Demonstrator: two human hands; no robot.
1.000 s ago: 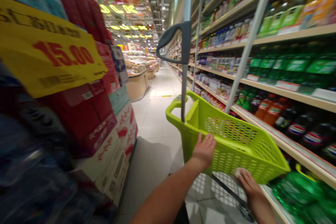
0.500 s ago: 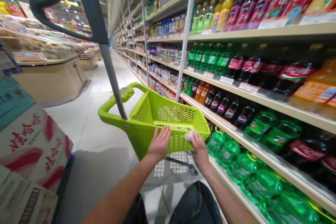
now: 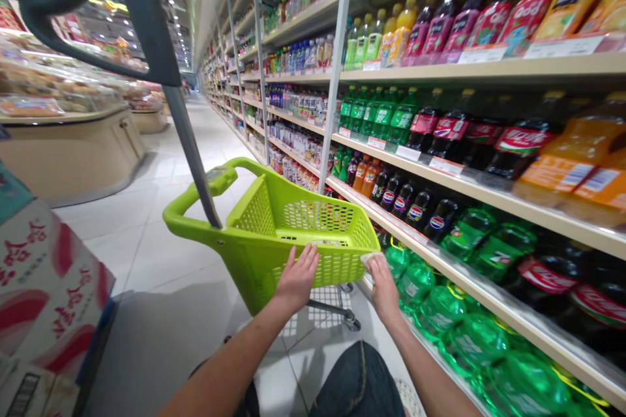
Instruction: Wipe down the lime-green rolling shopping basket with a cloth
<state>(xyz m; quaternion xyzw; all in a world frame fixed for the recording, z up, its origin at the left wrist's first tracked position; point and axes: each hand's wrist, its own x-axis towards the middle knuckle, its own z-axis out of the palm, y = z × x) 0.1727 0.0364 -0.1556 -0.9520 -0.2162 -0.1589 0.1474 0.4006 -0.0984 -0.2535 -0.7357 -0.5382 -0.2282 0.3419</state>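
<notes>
A lime-green shopping cart [image 3: 254, 267] with perforated basket walls stands in front of me, its long grey handle [image 3: 188, 137] rising to the upper left. My left hand [image 3: 297, 277] lies with fingers stretched out against the near side of the basket. At the basket's right corner, my right hand [image 3: 382, 283] presses a whitish cloth [image 3: 370, 260] to the green plastic, its fingers closed over it. Part of the cloth is hidden by the fingers. The inside of the basket shows only bare green plastic.
Shelves [image 3: 454, 172] of drink bottles line the right side, with large green bottles [image 3: 469, 332] at the bottom near my right arm. Printed cartons [image 3: 49, 300] are stacked at the left. A display counter [image 3: 73, 156] stands beyond them along the tiled aisle [image 3: 180, 133].
My right hand has slid the cloth rightward along the basket's side to the corner. The left hand stays against the wall. The view has shifted slightly, moving the cart left in the picture.
</notes>
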